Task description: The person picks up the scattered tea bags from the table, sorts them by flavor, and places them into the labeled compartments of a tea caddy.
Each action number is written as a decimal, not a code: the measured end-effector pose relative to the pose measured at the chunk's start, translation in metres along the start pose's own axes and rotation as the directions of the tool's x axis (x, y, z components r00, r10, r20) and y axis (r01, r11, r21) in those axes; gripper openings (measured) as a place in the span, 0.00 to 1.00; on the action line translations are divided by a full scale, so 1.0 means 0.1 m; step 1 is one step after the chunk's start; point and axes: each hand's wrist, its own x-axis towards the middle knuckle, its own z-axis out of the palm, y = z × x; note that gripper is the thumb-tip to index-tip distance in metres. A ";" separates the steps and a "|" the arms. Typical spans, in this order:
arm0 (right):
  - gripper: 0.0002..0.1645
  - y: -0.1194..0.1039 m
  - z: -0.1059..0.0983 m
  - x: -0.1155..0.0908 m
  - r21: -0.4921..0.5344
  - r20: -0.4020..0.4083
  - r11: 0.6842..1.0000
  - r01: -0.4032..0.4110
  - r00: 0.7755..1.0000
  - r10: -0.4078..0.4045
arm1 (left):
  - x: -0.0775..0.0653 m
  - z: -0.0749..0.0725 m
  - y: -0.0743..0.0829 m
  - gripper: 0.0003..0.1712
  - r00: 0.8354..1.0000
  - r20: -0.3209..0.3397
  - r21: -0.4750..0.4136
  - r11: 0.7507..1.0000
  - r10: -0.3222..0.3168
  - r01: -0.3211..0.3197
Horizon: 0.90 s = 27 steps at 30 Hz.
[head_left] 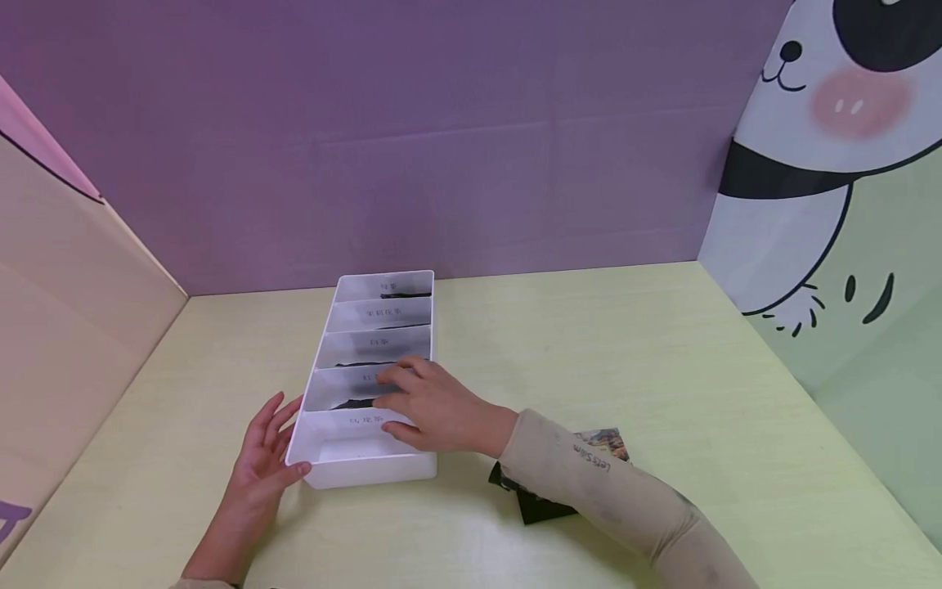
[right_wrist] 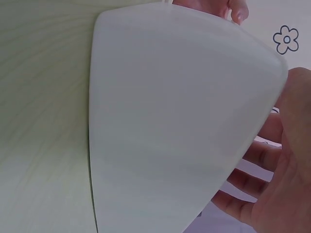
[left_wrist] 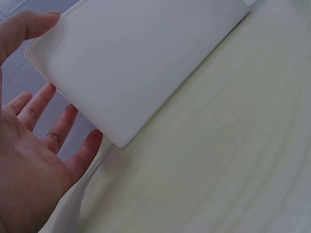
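A white divided box point(head_left: 361, 472) with handwritten labels stands on the table, and thin black-edged pieces point(head_left: 358, 403) lie in several of its compartments. At its front left corner is my left hand point(head_left: 259, 466), its thumb by the rim and its spread fingers along the left side. In the left wrist view those fingers point(left_wrist: 60, 128) touch the box edge. My right hand point(head_left: 437, 406) reaches over the right wall above the front compartments with loosely bent fingers. In the right wrist view its fingers point(right_wrist: 250, 184) are partly hidden behind the box wall; I see nothing held.
Dark flat cards point(head_left: 545, 505), one with a colourful picture point(head_left: 605, 442), lie on the table, partly hidden by my right sleeve point(head_left: 589, 474). A purple wall point(head_left: 441, 147) stands close behind the box. A printed side panel point(head_left: 832, 204) rises at right, a pale one point(head_left: 74, 303) at left.
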 end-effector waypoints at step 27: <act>0.18 0.37 -0.29 -0.78 0.148 -0.062 0.978 -0.147 0.986 0.157 | -0.01 0.03 0.05 0.54 0.997 -0.047 0.061 0.996 -0.057 0.059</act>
